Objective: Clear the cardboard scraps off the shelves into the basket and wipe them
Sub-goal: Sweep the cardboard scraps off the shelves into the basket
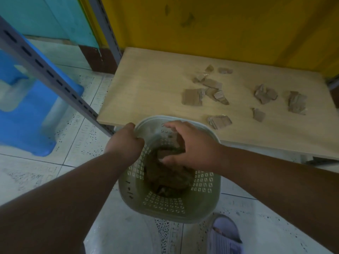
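Now the left hand (126,142) grips the rim of the perforated plastic basket (170,204) on its left side, fingers curled over the edge, and holds it just below the front edge of the wooden shelf (146,88). The right hand (185,143) is inside the mouth of the basket, with its fingers (166,159) bent down around a brown cardboard piece (163,153); whether they pinch it or are letting it go, I cannot tell. Under it, a heap of scraps already lies in the basket.

The remaining cardboard scraps (205,93) are on the shelf, beyond the basket and to the right of it. The closest one, a flat corrugated piece (219,121), lies near the front edge, just beside the basket rim on the right; its long axis runs about parallel to that edge. More pieces are farther back and toward the right end of the shelf.

In my judgement the right hand is the nearer one: it must go up, forward and to the right, while the left keeps the basket under the edge. The wiping is not yet begun.
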